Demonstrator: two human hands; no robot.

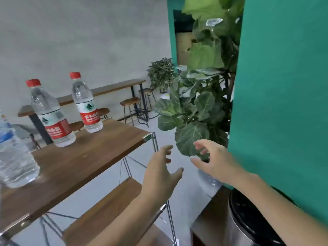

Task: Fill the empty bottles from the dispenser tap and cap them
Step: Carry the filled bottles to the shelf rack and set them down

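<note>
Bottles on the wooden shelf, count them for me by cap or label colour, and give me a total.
Red-capped bottles with red labels: 2, the nearer one and the farther one, both upright on the shelf top.
Blue-labelled bottle: 1, at the left edge, partly cut off, cap not clearly seen.
Total: 3 bottles.

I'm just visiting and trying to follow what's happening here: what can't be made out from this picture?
Head view only:
- Blue-label bottle: cut off by the left edge, so its cap cannot be seen.
- Dispenser tap: not visible; only a dark round lid shows, cut by the bottom edge.
- Clear object below the right hand: mostly hidden by that hand and wrist.
- Fill level of the two red-capped bottles: too blurred to judge.
- Left hand: holds nothing.
</note>
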